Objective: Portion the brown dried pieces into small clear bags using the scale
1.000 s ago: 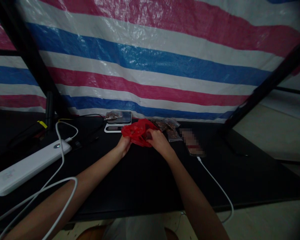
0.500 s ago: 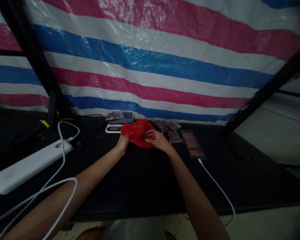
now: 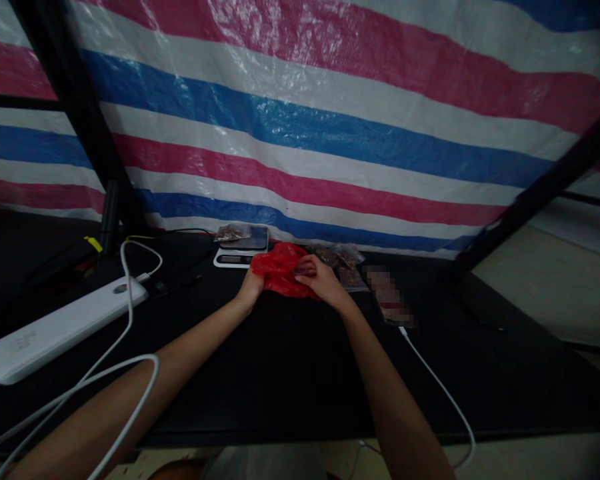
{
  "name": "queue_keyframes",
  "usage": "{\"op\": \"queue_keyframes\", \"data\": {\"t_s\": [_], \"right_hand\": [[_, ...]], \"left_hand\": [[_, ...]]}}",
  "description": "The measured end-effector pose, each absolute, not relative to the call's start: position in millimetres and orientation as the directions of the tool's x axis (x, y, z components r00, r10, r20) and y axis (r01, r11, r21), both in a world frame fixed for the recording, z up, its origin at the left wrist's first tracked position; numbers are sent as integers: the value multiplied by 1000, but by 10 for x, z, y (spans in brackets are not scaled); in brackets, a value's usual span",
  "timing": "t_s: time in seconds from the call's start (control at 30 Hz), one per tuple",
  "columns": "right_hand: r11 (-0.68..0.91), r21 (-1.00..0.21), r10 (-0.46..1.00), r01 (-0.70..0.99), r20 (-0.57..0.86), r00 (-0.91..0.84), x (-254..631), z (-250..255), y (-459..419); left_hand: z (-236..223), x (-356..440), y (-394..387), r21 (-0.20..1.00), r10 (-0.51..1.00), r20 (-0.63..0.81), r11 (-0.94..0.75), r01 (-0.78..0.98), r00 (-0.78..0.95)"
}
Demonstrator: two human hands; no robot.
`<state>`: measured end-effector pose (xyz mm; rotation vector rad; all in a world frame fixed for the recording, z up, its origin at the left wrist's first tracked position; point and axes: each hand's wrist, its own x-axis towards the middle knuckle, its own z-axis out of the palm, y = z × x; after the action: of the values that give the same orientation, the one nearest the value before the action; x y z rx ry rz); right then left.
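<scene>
Red plastic bag (image 3: 279,272) pinched in right fingers (image 3: 307,267), left fingers hidden; slip risk to clear sachets (image 3: 349,267) just beyond them.

This looks like a makeshift packing station, not a home or office: a striped plastic tarpaulin (image 3: 300,140) on black metal poles (image 3: 80,113) backs a black table (image 3: 430,380) holding a digital scale (image 3: 243,257) and small clear bags (image 3: 347,263) of something brown.

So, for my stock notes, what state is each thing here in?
Crumpled red plastic bag: bunched between both hands
Left hand: against the bag, fingers hidden
Right hand: fingers curled over the bag
White digital scale: small clear bag of brown pieces on top
Clear plastic bags of brown pieces: piled beyond the right hand
</scene>
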<state>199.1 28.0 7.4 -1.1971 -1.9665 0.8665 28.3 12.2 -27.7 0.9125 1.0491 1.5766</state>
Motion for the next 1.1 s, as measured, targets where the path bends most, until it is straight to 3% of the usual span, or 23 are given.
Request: {"op": "queue_keyframes", "data": {"t_s": [0.23,0.4,0.67,0.97,1.1], "right_hand": [[487,-423,873,764,252,-417,2046,268,100],[461,-265,885,847,212,-415,1978,265,46],[417,-120,899,901,200,-389,1910,266,4],[383,-26,896,923,252,-365,1871,251,-15],[377,-40,900,925,252,-356,1883,254,13]], "left_hand": [[-230,301,128,908,961,97,-191,-372,-258],[-98,349,34,847,995,-4,-51,-529,-102],[14,350,-25,793,980,-183,97,-602,-83],[2,361,10,772,987,-155,99,-628,-35],[7,388,18,753,992,-122,67,-655,-39]]}}
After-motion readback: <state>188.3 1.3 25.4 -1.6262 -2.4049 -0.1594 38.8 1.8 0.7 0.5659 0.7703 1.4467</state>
